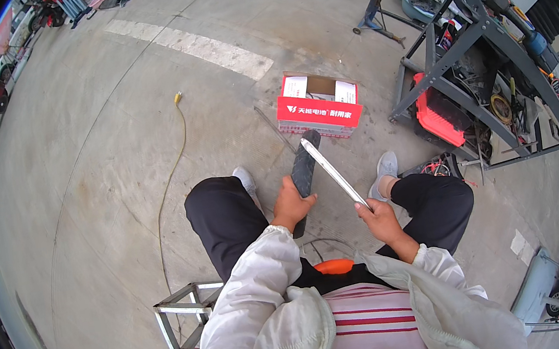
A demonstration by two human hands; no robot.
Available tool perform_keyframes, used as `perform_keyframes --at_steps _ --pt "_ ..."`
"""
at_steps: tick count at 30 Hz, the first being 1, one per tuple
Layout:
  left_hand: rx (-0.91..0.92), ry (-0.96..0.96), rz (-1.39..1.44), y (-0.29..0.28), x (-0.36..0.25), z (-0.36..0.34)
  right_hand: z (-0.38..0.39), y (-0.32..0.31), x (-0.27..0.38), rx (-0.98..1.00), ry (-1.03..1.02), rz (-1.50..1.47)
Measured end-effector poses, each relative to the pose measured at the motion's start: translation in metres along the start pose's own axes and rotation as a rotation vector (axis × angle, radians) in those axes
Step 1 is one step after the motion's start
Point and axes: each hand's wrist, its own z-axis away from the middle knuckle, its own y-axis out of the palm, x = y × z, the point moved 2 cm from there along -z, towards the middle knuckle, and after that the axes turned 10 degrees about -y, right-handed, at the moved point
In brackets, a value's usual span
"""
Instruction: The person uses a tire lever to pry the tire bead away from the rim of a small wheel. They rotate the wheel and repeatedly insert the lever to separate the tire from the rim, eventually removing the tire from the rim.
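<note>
On the concrete floor (112, 214) stands a red-and-white cardboard box (318, 115), just beyond a black treaded tyre (304, 171). The left hand (290, 202) clasps the tyre, which extends past the grip both ways. The right hand (382, 223) clenches a silver metal bar (334, 172), its tip beside the tyre's far end.
</note>
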Motion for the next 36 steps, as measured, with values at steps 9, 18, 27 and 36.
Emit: perform_keyframes --at_steps 9,18,27,36 --pt "-0.009 -0.004 -0.009 0.002 0.004 -0.001 -0.073 -0.038 0.072 -0.048 -0.184 -0.087" --pt "0.021 -0.082 0.000 0.000 0.004 -0.003 -0.061 -0.108 0.074 -0.379 -0.111 -1.386" --pt "-0.007 -0.062 -0.044 0.003 -0.002 0.001 0.018 0.024 -0.072 0.113 0.909 -1.096" --pt "0.029 -0.027 0.023 0.007 0.011 0.001 0.020 0.051 -0.111 0.301 0.910 -0.565"
